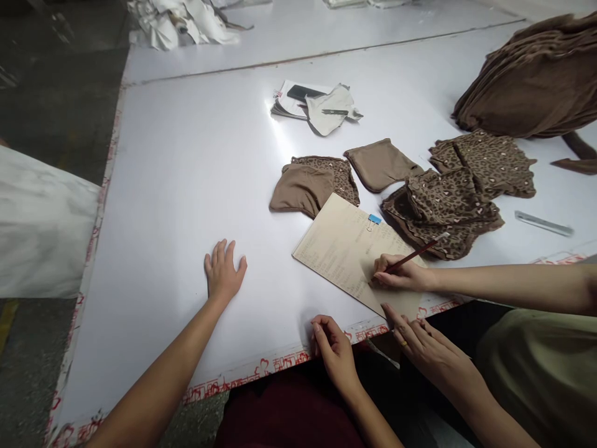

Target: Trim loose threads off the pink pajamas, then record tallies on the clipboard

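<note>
My left hand [224,270] lies palm down on the white table, its fingers spread and nothing in it. At the front edge, my right hand [333,348] rests with its fingers loosely curled inward; nothing shows inside. To its right, a sheet of written paper [336,249] lies on the table with a blue binder clip [374,219] on its far edge. A co-worker's hand [401,274] holds a dark red pen [417,252] over this paper. The co-worker's other hand [429,342], wearing a ring, is at the paper's near corner.
Brown fabric pieces [303,186] and leopard-print pieces [448,199] lie beyond the paper. A big brown fabric stack [536,81] stands far right, with a box cutter [543,223] nearer. Papers with a phone [305,93] lie at the middle back; white cloth [181,22] is heaped far left.
</note>
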Tool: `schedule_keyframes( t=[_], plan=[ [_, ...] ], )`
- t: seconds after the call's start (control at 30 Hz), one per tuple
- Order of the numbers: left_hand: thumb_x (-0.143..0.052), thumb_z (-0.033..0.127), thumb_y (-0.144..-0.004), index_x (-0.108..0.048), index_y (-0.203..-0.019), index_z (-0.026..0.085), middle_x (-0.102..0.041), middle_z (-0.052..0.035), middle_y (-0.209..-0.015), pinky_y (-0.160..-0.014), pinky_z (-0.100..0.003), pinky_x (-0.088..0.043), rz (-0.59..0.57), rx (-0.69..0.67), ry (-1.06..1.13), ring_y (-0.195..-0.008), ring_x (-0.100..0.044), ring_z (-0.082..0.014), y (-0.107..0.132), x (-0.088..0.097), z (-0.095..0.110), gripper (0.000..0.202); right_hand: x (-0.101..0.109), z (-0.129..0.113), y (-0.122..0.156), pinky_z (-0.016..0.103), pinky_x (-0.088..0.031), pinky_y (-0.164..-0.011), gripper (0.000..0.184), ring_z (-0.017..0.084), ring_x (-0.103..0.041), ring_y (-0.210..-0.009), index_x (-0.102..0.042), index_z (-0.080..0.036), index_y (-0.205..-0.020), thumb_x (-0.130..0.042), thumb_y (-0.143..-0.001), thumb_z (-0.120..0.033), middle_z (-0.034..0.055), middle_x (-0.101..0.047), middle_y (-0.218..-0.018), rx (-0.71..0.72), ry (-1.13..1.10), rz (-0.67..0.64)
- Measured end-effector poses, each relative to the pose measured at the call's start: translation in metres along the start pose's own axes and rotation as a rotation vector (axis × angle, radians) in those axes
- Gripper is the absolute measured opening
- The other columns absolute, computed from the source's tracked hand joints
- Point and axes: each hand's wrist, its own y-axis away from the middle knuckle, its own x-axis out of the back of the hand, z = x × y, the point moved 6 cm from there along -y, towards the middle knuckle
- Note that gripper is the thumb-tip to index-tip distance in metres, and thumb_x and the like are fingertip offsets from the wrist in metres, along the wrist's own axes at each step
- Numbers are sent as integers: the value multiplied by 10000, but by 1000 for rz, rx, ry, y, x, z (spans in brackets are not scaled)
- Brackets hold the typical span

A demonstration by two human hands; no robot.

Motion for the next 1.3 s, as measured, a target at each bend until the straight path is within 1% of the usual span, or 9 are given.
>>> schedule_keyframes(
  t=[0.23,0.4,0.5,0.63,0.73,0.87,1.07,1.2,1.3],
  plan=[
    [-377,366,-883,-408,-1290,161,-382,-136,-1382,-1061,-513,-196,3,-3,-16,-1298,-297,-266,0,0,-1,457,-1,0,-1,209,-338,-463,242,88,-389,-497,-517,-190,-888,-463,-868,-426,-41,-433,-611,-6,0,2],
    [-376,368,-883,-408,-1292,156,-381,-140,-1382,-1061,-513,-196,-1,-6,-15,-1301,-293,-269,0,-1,-1,462,2,-14,0,223,-392,-461,260,92,-422,-476,-511,-194,-868,-451,-862,-447,-36,-455,-613,-4,2,8],
    [-378,367,-880,-408,-1294,163,-384,-139,-1381,-1062,-514,-195,1,-1,-4,-1303,-292,-269,0,-2,-1,463,28,-31,-3,244,-426,-483,273,108,-467,-502,-510,-201,-896,-466,-843,-465,-18,-491,-665,25,63,118],
    [-374,369,-881,-414,-1291,160,-373,-141,-1390,-1064,-512,-188,4,1,2,-1306,-287,-269,1,-1,-1,462,96,-55,-14,273,-456,-576,324,139,-503,-604,-401,-226,-1098,-346,-886,-465,-20,-461,-698,78,252,426],
    [-371,370,-882,-408,-1297,154,-366,-145,-1395,-1064,-513,-187,6,-3,-9,-1304,-291,-270,1,-1,-1,469,131,-68,-33,318,-469,-639,280,158,-532,-661,-437,-210,-1075,-378,-885,-407,10,-514,-766,69,497,465],
    [-371,370,-881,-408,-1299,144,-376,-147,-1391,-1063,-512,-190,9,-2,-32,-1303,-295,-272,2,-2,-1,477,131,-75,-66,384,-440,-782,187,172,-546,-812,-555,-168,-961,-549,-827,-299,61,-569,-970,58,899,342],
    [-372,363,-881,-417,-1297,140,-383,-145,-1390,-1058,-512,-203,26,-3,-30,-1300,-307,-275,3,-4,-2,474,106,-75,-94,405,-439,-824,188,193,-541,-940,-581,-138,-928,-544,-853,-306,56,-576,-992,79,1235,249],
    [-364,358,-886,-417,-1297,136,-395,-149,-1381,-1057,-510,-205,39,-14,-18,-1297,-312,-274,5,-2,-1,470,131,-87,-113,364,-480,-749,247,164,-576,-840,-551,-140,-1032,-493,-887,-333,51,-587,-971,62,1284,298],
    [-366,355,-886,-424,-1289,132,-399,-149,-1378,-1054,-510,-211,51,-11,-13,-1295,-313,-277,5,-1,0,464,160,-103,-134,387,-476,-781,348,189,-561,-924,-491,-154,-1157,-477,-889,-375,85,-538,-1122,78,1290,353]
  ],
)
